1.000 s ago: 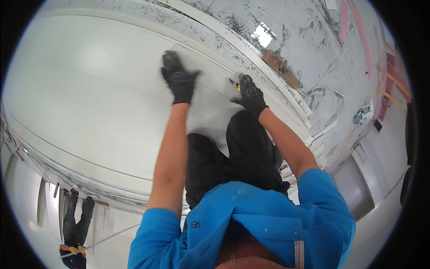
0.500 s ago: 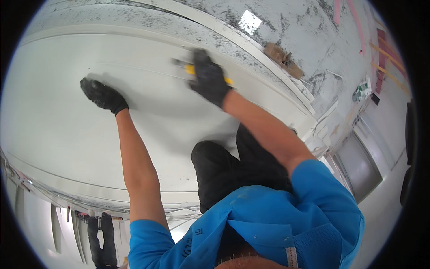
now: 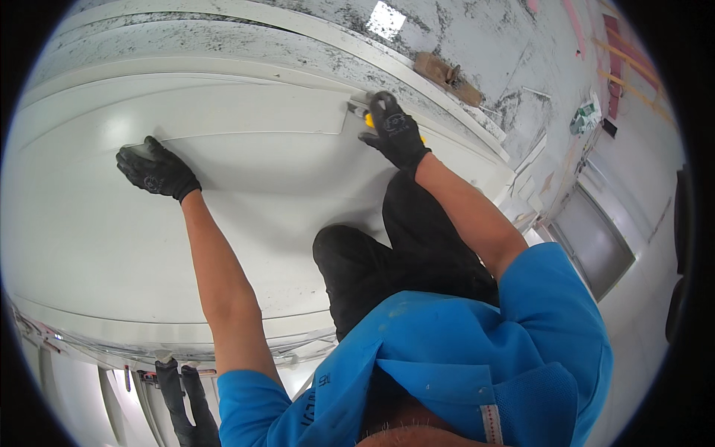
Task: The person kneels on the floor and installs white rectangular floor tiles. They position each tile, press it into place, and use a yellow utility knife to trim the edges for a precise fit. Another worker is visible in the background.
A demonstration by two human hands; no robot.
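A long white strip [image 3: 246, 112] is lifted along its near edge from the large white panel [image 3: 149, 246] below, casting a shadow. My left hand [image 3: 158, 170], in a black glove, is closed on that near edge, some of its fingers hidden. At the strip's right end, my gloved right hand [image 3: 397, 135] is closed round a yellow utility knife [image 3: 368, 119]. Its dark front end points left, beside the strip's corner. The far side of the strip lies close to the panel's far border.
Beyond the panel, a brown wooden hand plane [image 3: 447, 78] lies on a grey, black-speckled surface. A crumpled green-and-white wrapper [image 3: 587, 115] is at the far right. My knees [image 3: 350, 261] rest on the panel. Another person's dark trouser legs [image 3: 186, 398] show at lower left.
The white strip has come up off the panel under my left hand, which has shifted slightly left and nearer. My right hand with the utility knife has moved right.
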